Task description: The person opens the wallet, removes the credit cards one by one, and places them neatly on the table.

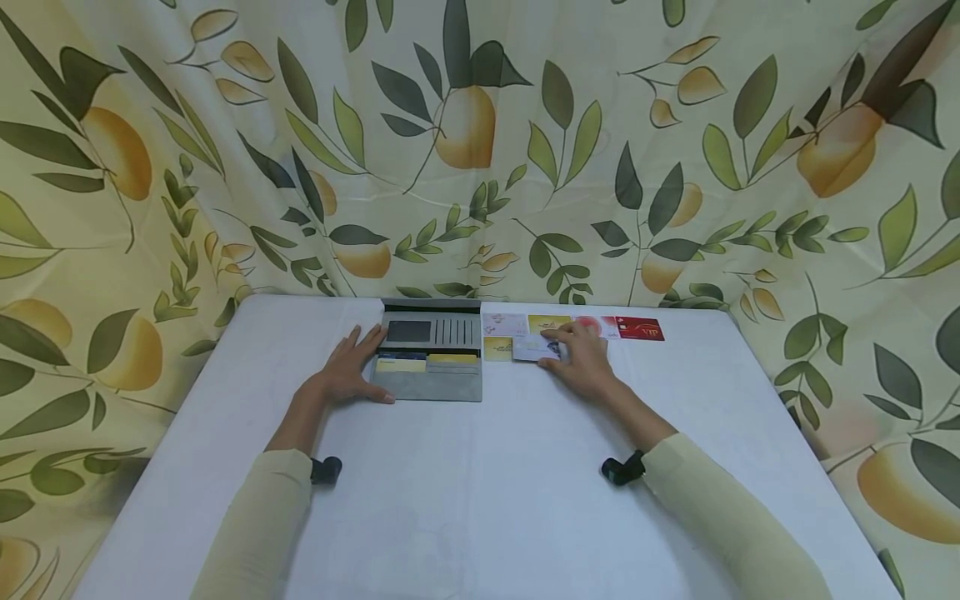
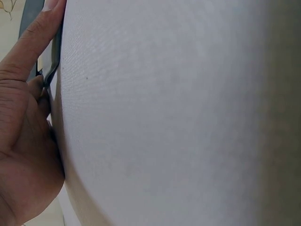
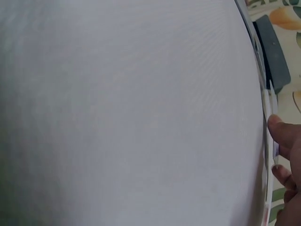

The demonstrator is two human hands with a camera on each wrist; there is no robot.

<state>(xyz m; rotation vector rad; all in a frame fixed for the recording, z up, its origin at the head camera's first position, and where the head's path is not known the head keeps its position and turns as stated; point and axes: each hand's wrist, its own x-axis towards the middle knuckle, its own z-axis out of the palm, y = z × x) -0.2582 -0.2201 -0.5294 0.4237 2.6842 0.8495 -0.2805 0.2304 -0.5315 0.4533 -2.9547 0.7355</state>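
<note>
A: Where does the grey wallet lie?
B: Flat and opened out, on the far part of the white table, a little left of the middle; yellow cards show in its near pocket
A: And the left hand?
B: Spread wide, resting at the wallet's left edge, with the thumb on the near left corner; it grips nothing
A: What about the right hand?
B: Nearly closed, it pinches a pale card between thumb and fingers, to the right of the wallet; I can't tell how far that card is off the table
A: What lies around it?
B: A near yellow card just left of it, and on the far side a row of 4: floral card, far yellow card, pink card partly behind the hand, and red VIP card at the right end
</note>
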